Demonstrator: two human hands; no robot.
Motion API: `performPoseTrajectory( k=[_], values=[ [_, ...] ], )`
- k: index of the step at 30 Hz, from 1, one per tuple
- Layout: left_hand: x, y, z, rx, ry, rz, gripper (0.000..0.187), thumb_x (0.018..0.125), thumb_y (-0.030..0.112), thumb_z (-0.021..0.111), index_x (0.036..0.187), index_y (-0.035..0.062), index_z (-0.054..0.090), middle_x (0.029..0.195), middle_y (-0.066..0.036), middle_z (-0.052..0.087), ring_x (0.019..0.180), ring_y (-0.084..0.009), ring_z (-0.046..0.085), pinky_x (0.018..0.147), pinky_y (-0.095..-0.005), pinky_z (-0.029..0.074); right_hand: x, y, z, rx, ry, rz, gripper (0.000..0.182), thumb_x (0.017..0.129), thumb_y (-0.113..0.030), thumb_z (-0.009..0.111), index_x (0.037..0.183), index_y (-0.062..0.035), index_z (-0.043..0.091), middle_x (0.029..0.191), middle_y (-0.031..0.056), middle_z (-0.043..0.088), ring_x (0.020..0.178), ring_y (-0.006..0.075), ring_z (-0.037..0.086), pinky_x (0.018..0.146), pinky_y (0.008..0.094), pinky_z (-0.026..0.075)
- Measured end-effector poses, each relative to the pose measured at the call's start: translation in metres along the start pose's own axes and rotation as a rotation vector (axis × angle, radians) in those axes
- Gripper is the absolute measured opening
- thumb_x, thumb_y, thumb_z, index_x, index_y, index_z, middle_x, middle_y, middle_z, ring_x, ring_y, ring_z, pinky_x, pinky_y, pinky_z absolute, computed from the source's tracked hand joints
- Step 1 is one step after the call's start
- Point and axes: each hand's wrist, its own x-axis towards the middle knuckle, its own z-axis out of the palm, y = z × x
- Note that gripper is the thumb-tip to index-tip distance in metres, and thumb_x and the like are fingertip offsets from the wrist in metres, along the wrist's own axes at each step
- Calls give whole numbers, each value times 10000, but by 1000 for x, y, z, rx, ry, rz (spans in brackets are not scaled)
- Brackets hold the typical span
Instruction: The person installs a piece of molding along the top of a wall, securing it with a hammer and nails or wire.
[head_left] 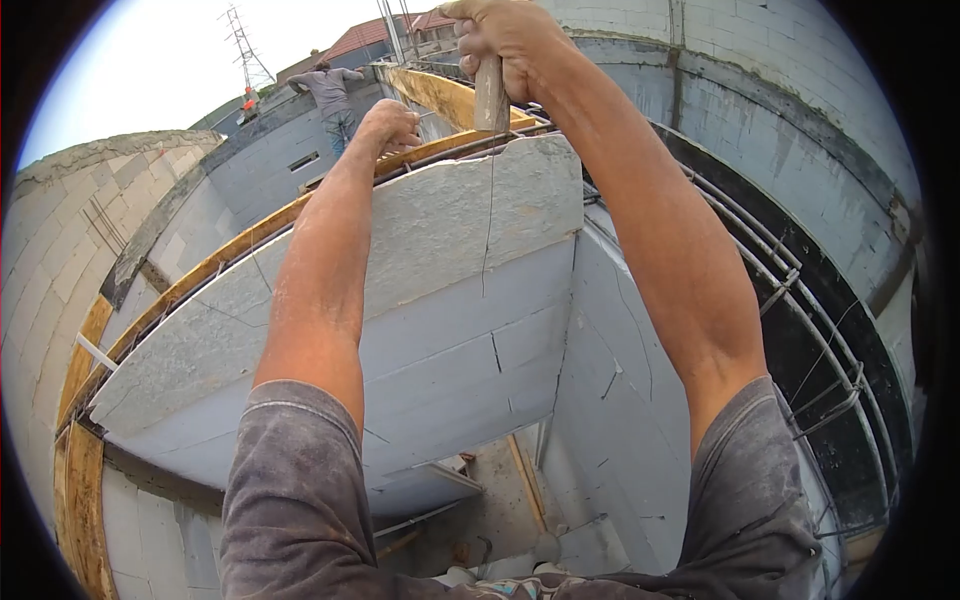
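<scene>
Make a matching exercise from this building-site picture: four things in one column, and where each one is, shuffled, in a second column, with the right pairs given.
1. right hand
2. left hand
3. co-worker
4. steel rods

a. on the far wall, top left
b. gripping a wooden handle
c. along the curved wall at the right
d. fist on the top edge of the grey slab

Pairs: 1-b, 2-d, 3-a, 4-c

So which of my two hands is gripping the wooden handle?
The right hand, the upper one, is closed around the wooden handle. The left hand grips no handle; it rests fisted at the wall's top edge.
</scene>
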Motion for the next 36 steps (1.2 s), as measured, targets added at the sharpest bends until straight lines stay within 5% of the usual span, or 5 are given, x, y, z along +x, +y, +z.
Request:
performPoseTrajectory(
  k=[1, 4, 7, 30, 36],
  values=[
    [10, 11, -9, -135, 58, -63, 298, 819, 372, 720, 1030, 162, 733, 996, -61, 736, 1003, -278, 688, 804, -432, 542, 46, 29, -26, 118, -209, -43, 260, 868, -222, 750, 1024, -49, 635, 734, 62, 576, 594, 211, 590, 442, 423, 429],
    [16, 41, -33, -538, 207, -191, 265, 922, 275, 655, 1082, 86, 748, 1020, -77, 742, 946, -233, 679, 827, -363, 533, -20, 20, -37, 179, -3, -111, 151, 935, -143, 704, 897, -14, 636, 669, -25, 549, 478, 21, 458, 449, 207, 418],
    [17, 59, -28, -1207, 360, -421, 290, 972, 296, 641, 998, 31, 757, 859, -84, 710, 815, -195, 625, 766, -360, 492, -41, 30, -65, 207, -19, -71, 140, 933, -136, 693, 943, -19, 617, 658, -25, 512, 491, 27, 469, 476, 238, 462],
    [-157, 142, -119, -787, 580, -507, 320, 995, 284, 613, 1083, 1, 733, 1123, -157, 692, 1023, -249, 634, 899, -391, 498, -232, 72, -121, -77, 127, -19, 210, 968, -161, 657, 1054, 28, 695, 616, -45, 528, 501, 30, 472, 443, 224, 381],
    [-182, 259, -85, -1658, 192, -674, 277, 984, 280, 661, 1059, 18, 712, 892, -9, 627, 756, -104, 565, 668, -248, 461, -269, 167, -130, -141, 162, 119, 188, 973, -155, 652, 1064, 3, 697, 650, -39, 541, 521, 41, 482, 452, 240, 380]
  ],
)
